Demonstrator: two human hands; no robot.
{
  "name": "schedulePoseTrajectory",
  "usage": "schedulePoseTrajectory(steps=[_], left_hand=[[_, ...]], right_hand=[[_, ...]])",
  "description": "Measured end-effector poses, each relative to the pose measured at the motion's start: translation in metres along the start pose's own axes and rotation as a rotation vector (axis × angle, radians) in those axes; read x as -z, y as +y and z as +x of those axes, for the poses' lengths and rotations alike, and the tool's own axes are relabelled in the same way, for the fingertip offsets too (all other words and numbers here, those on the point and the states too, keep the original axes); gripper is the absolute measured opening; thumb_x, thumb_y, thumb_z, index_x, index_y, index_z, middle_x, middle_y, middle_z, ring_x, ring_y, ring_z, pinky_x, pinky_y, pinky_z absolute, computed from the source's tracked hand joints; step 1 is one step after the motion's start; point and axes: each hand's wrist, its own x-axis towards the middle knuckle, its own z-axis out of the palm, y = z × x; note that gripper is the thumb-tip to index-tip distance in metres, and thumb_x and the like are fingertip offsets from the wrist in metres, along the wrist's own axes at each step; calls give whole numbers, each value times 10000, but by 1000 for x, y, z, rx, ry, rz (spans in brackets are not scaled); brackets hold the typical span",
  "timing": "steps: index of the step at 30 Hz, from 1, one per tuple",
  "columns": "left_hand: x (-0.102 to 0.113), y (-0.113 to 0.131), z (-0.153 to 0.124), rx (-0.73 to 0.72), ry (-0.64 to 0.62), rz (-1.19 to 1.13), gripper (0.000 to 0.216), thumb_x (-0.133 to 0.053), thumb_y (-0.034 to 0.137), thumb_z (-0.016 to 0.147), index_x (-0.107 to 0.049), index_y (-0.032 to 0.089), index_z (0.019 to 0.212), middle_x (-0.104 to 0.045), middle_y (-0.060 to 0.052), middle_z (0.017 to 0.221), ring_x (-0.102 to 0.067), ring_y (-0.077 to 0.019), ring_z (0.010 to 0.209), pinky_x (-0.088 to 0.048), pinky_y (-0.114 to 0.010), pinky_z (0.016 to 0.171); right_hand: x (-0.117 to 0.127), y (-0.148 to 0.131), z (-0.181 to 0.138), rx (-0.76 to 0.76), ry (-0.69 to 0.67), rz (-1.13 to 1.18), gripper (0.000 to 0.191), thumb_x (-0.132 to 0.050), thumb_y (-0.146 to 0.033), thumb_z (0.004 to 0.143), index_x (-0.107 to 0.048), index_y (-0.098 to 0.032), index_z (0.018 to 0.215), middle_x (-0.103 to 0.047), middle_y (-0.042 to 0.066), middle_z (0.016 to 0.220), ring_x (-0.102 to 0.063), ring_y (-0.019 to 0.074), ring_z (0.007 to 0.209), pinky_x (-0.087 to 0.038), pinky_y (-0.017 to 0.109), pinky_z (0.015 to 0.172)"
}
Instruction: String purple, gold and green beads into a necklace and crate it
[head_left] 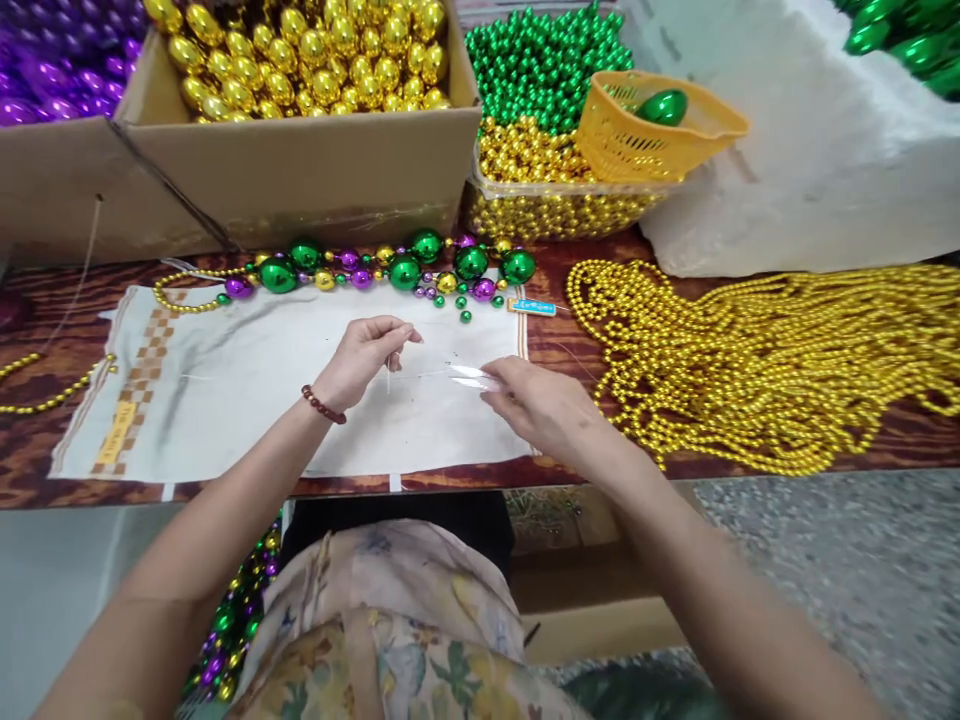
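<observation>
My left hand (pixel 365 356) is pinched shut over a white cloth (pixel 225 390), holding a thin clear thread (pixel 435 374) that runs to the right. My right hand (pixel 536 405) is closed on the thread's other end, next to a small shiny clear piece (pixel 469 372) lying on the cloth. A strung row of green, purple and gold beads (pixel 390 270) lies along the cloth's far edge, beyond both hands.
A heap of gold bead strands (pixel 765 360) covers the table to the right. Cardboard boxes of gold beads (pixel 300 60) and purple beads (pixel 52 60) stand at the back. A tub of green and gold beads (pixel 540 120) holds a yellow basket (pixel 652 130). The table's front edge is near my lap.
</observation>
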Motion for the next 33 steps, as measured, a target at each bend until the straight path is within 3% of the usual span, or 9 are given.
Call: schedulePoseTrajectory(steps=[3, 6, 11, 21, 24, 27, 30, 31, 33], left_hand=[[5, -3, -2, -32, 31, 35, 194, -678, 316, 806, -714, 132, 756, -508, 25, 530, -434, -66, 466, -384, -209, 484], [10, -5, -4, -68, 55, 67, 212, -681, 333, 801, -715, 128, 758, -496, 30, 517, -427, -68, 461, -375, -207, 476], [17, -7, -7, -82, 24, 76, 236, -678, 361, 805, -724, 132, 774, -536, 17, 533, -456, -74, 480, -390, -205, 487], [13, -7, -13, -121, -30, 89, 234, -665, 361, 816, -732, 138, 792, -520, 27, 524, -450, -68, 475, -379, -203, 480], [20, -9, -11, -127, 32, 65, 219, -687, 357, 794, -730, 142, 789, -591, 10, 588, -480, -65, 479, -387, -208, 471], [45, -7, -13, -174, 274, -36, 178, -718, 336, 780, -701, 160, 783, -657, 10, 696, -479, -45, 475, -377, -209, 458], [71, 5, -25, -314, 533, -138, 132, -732, 278, 797, -678, 161, 772, -667, 35, 744, -422, -20, 480, -382, -206, 488], [75, 11, -31, -359, 554, -147, 116, -729, 261, 809, -686, 158, 779, -650, 42, 711, -408, -21, 486, -392, -208, 508], [73, 25, -45, -401, 470, -84, 99, -706, 253, 850, -716, 162, 812, -581, 47, 606, -421, -43, 505, -424, -222, 553]], right_hand=[[4, -29, 15, 106, 17, 44, 301, -494, -317, 982, -616, -215, 1238, -696, 90, 1166, -672, 252, 963, -430, 315, 668], [12, -46, 25, 91, 0, -50, 277, -502, -317, 986, -644, -233, 1208, -695, 94, 1120, -675, 256, 908, -394, 319, 603], [21, -59, 31, 42, -73, -201, 261, -477, -303, 1006, -640, -240, 1199, -685, 92, 1086, -673, 239, 870, -338, 295, 557], [17, -81, 40, 95, -91, -167, 265, -475, -254, 1011, -649, -196, 1203, -694, 103, 1078, -696, 244, 875, -381, 294, 607], [12, -65, 39, 48, -70, -96, 249, -499, -239, 995, -688, -195, 1150, -714, 99, 1075, -702, 245, 889, -423, 301, 652], [9, -27, 34, 37, -16, 79, 247, -548, -259, 971, -699, -195, 1156, -726, 87, 1133, -690, 250, 994, -467, 310, 748], [5, 11, 36, -59, 72, 131, 334, -594, -302, 943, -651, -208, 1258, -731, 88, 1158, -682, 267, 1007, -474, 332, 768], [3, 20, 40, -107, 87, 106, 355, -604, -318, 934, -641, -214, 1271, -735, 91, 1142, -682, 279, 995, -470, 340, 751], [-3, 32, 54, -139, 88, 52, 340, -605, -320, 926, -648, -219, 1248, -738, 93, 1118, -675, 292, 988, -455, 342, 728]])
